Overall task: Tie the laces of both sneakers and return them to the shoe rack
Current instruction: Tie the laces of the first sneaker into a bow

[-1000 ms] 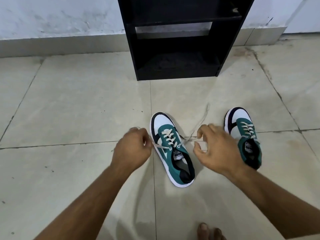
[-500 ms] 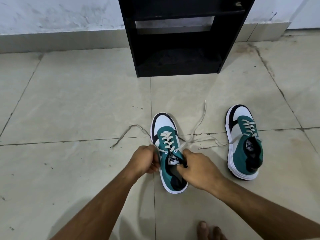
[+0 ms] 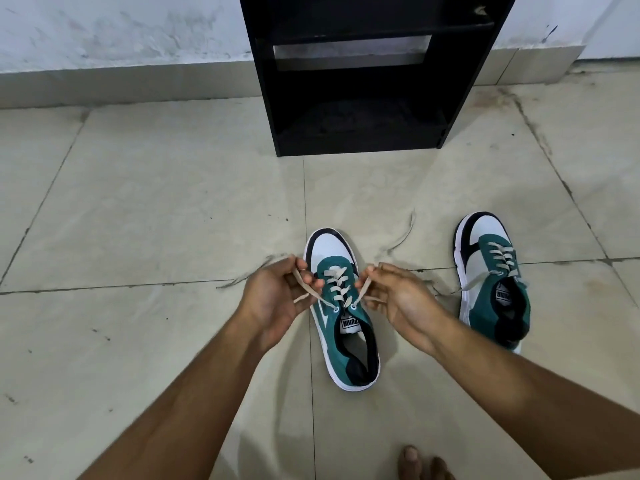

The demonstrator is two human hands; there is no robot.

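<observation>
Two green, white and black sneakers stand on the tiled floor, toes pointing away from me. The left sneaker (image 3: 341, 313) sits in the middle, its beige laces untied. My left hand (image 3: 277, 299) pinches the left lace end beside the shoe. My right hand (image 3: 394, 299) pinches the right lace end on the other side. Both lace ends run taut from the top eyelets into my fingers, and loose tails trail on the floor beyond. The right sneaker (image 3: 491, 282) stands apart to the right, with its laces loose. The black shoe rack (image 3: 360, 77) stands ahead against the wall.
The rack's bottom shelf (image 3: 360, 133) is open toward me and holds nothing. Beige floor tiles (image 3: 156, 202) with dark grout lines spread all around. The toes of a bare foot (image 3: 419, 462) show at the bottom edge, right of centre.
Both hands have lifted off the shoe's collar and moved up and apart, each now pinching a lace end. The lace tails have been pulled in from the floor.
</observation>
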